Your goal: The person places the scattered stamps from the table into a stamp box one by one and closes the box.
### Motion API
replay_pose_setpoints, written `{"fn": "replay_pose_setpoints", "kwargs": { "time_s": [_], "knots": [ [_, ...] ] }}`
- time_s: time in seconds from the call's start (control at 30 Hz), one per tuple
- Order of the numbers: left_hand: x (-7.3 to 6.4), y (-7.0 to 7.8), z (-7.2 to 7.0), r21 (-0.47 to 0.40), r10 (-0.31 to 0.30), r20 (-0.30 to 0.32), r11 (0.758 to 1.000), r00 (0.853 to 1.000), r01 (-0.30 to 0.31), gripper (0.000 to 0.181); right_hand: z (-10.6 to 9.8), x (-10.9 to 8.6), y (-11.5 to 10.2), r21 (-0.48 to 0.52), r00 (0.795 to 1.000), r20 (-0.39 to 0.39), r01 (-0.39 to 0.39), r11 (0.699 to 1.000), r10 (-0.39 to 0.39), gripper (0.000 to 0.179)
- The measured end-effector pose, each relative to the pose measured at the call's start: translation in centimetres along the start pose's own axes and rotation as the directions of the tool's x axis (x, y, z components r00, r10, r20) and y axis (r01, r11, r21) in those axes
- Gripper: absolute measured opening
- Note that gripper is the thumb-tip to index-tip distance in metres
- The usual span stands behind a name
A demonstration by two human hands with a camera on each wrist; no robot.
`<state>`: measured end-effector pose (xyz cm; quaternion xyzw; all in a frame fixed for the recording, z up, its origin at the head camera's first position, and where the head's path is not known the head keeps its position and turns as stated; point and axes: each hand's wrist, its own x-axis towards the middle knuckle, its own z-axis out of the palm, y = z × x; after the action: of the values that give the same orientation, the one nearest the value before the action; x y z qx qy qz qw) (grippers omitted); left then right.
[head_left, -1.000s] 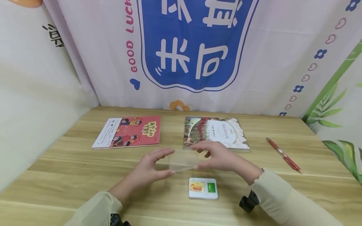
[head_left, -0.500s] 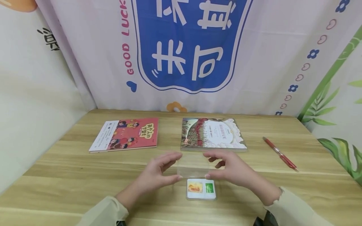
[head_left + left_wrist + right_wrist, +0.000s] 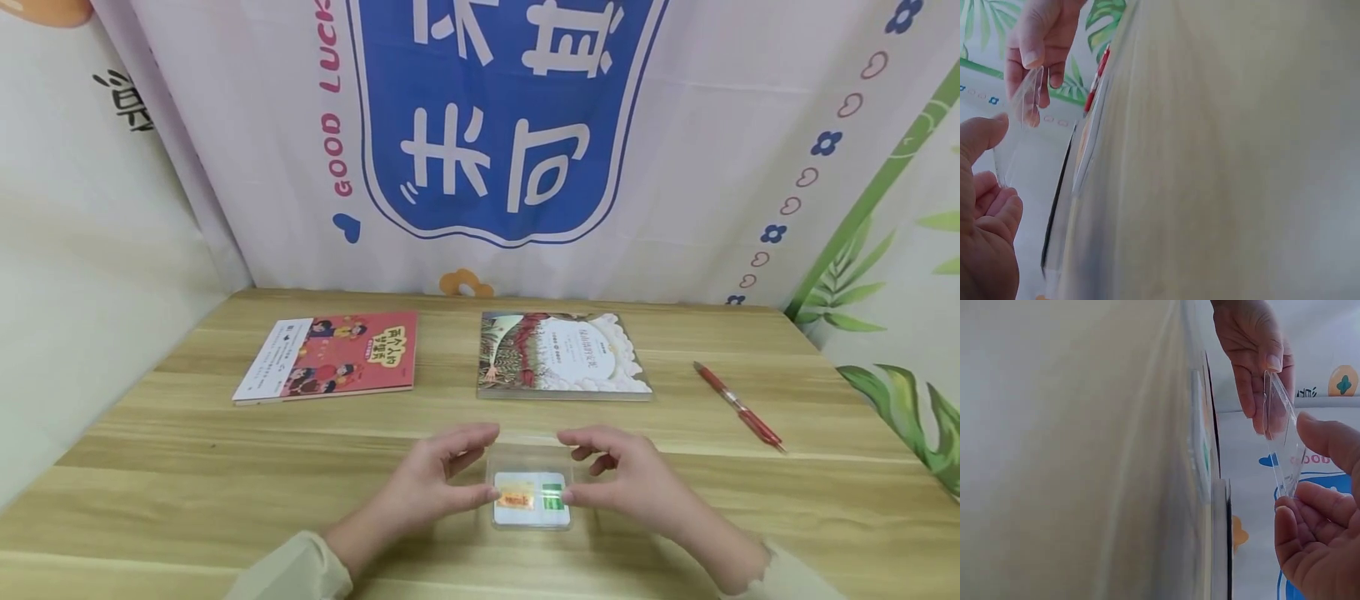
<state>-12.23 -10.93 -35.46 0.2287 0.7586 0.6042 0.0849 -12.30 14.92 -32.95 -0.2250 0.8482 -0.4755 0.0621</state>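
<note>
Both hands hold a clear plastic lid [image 3: 1282,440] by its opposite sides, thumbs on the near edge and fingers on the far edge. My left hand [image 3: 442,475] grips its left side; my right hand [image 3: 633,479] grips its right side. In the head view the lid appears over a small flat white case [image 3: 531,518] with a yellow-orange picture and a green one on it. Both wrist views show the lid raised off the table, apart from the case [image 3: 1092,134]. It looks tilted there.
A red picture book [image 3: 352,354] lies at the back left of the wooden table [image 3: 187,500]. Another picture book [image 3: 562,357] lies behind the hands. To the right is a red pen [image 3: 738,407]. A printed curtain [image 3: 285,167] hangs along the table's back edge.
Both hands have carried the clear lid nearer and slightly right, from beyond the white case to over it in the head view. The head view has shifted slightly. The case stays on the table.
</note>
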Motion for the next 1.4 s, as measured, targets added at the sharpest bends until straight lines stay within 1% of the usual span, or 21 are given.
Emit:
{"fn": "replay_pose_setpoints", "kwargs": {
  "time_s": [0.17, 0.3, 0.4, 0.5, 0.57, 0.67, 0.8, 0.93, 1.0, 1.07, 1.2, 1.4],
  "knots": [
    [-0.4, -0.2, 0.6, 0.013, -0.019, 0.016, 1.0, 1.0, 0.019, 0.062, 0.2, -0.7, 0.3, 0.004, 1.0, -0.007, 0.001, 1.0, -0.001, 0.052],
    [-0.7, -0.3, 1.1, 0.035, -0.046, 0.027, 0.998, 0.999, 0.045, 0.06, 0.3, -1.0, 0.6, 0.002, 0.999, 0.019, -0.04, 0.999, 0.04, 0.054],
    [-0.9, -0.3, 1.4, 0.053, -0.052, 0.029, 0.997, 0.998, 0.05, 0.06, 0.6, -1.1, 0.9, 0.0, 0.998, 0.035, -0.058, 0.998, 0.058, 0.055],
    [-1.0, -0.5, 1.6, 0.082, -0.038, 0.025, 0.996, 0.999, 0.036, 0.062, 0.9, -1.2, 1.4, -0.005, 0.999, 0.028, -0.031, 0.999, 0.031, 0.056],
    [-1.1, -0.6, 1.6, 0.121, -0.028, 0.024, 0.992, 0.999, 0.025, 0.062, 1.1, -1.3, 1.6, -0.005, 1.0, 0.026, -0.009, 1.0, 0.009, 0.057],
    [-1.1, -0.9, 1.6, 0.185, -0.021, 0.026, 0.983, 0.999, 0.016, 0.062, 1.4, -1.3, 2.0, 0.007, 1.0, 0.027, 0.01, 1.0, -0.011, 0.059],
    [-1.2, -1.1, 1.6, 0.253, -0.012, 0.025, 0.967, 1.0, 0.005, 0.062, 1.6, -1.3, 2.4, 0.034, 0.999, 0.037, 0.013, 0.999, -0.014, 0.059],
    [-1.2, -1.2, 1.6, 0.338, -0.007, 0.017, 0.941, 1.0, 0.001, 0.06, 1.8, -1.3, 2.8, 0.031, 0.999, 0.038, 0.02, 0.999, -0.021, 0.058],
    [-1.2, -1.3, 1.7, 0.365, -0.003, 0.014, 0.931, 1.0, -0.002, 0.059, 1.9, -1.3, 3.0, 0.019, 0.999, 0.039, 0.015, 1.0, -0.016, 0.056],
    [-1.2, -1.3, 1.7, 0.385, 0.001, 0.011, 0.923, 1.0, -0.005, 0.059, 2.0, -1.3, 3.0, 0.008, 0.999, 0.04, 0.004, 1.0, -0.004, 0.055],
    [-1.2, -1.3, 1.7, 0.405, 0.0, 0.012, 0.914, 1.0, -0.005, 0.058, 2.0, -1.3, 3.0, -0.013, 0.999, 0.039, -0.008, 1.0, 0.009, 0.054],
    [-1.2, -1.2, 1.7, 0.428, -0.023, 0.024, 0.904, 0.999, 0.011, 0.059, 2.2, -1.3, 3.0, -0.027, 1.0, 0.029, 0.004, 1.0, -0.003, 0.053]
  ]
}}
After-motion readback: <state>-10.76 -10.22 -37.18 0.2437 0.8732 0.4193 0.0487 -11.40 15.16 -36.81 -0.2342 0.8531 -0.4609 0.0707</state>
